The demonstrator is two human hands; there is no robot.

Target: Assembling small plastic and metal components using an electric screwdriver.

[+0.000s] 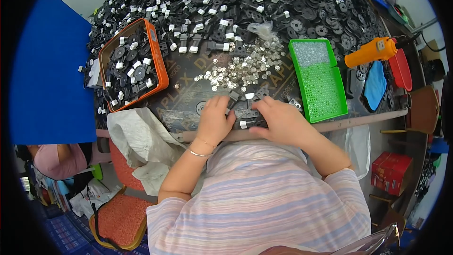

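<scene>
Near the table's front edge my left hand (213,122) curls inward, its fingers and thumb closed about a small black plastic part (233,97). The hold is partly hidden by the fingers. My right hand (283,122) has its thumb and fingers apart, fingertips beside a black plastic part with a white tip (250,106). Between the hands lies another black part with a white end (246,124). Just beyond the fingers sit a flat black bracket (262,93) and a pile of small silver round metal pieces (245,71).
An orange-rimmed bin (163,73) of black parts stands left. To the right are a green tray (344,106) with small pieces, an orange power screwdriver (370,53) and a blue cloth-like item (375,86). A large heap of black parts (198,0) covers the far side.
</scene>
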